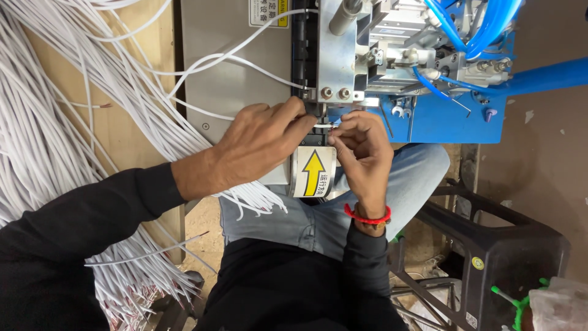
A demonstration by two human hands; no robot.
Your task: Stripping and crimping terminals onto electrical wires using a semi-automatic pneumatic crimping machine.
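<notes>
The left hand (pixel 260 144) and right hand (pixel 361 147) meet at the front of the grey-and-blue machine (pixel 380 67), just above a yellow arrow label (pixel 313 173). Both sets of fingers are pinched closed on a thin white wire (pixel 323 125) (its end lies between the two hands, at the machine's mouth). A large bundle of white wires (pixel 55 122) hangs to the left.
</notes>
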